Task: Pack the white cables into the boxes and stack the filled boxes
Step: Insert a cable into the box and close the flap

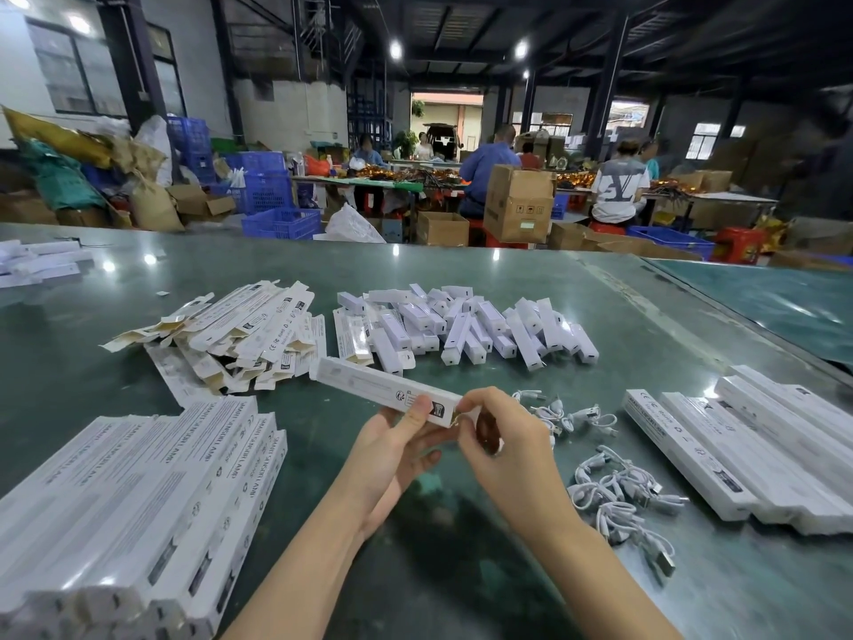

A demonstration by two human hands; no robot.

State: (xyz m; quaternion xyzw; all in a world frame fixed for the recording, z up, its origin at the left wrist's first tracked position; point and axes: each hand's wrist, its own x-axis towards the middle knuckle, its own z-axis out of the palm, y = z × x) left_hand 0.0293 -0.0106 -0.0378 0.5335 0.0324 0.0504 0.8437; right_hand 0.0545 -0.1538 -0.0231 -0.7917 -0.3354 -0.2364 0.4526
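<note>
Two hands (443, 436) on labelled box (378, 385)

A glossy green worktop (461, 279) carries everything. At near left lies a stack of long white boxes (138, 501), side by side. Behind it sits a loose heap of flat, unfolded cartons (231, 334). At centre, farther back, is a pile of short white sleeves (466, 327). Coiled white cables (618, 496) lie at right in two loose clusters, near a row of long boxes (747, 450) at the right edge. More white boxes (37, 261) rest at far left.
</note>
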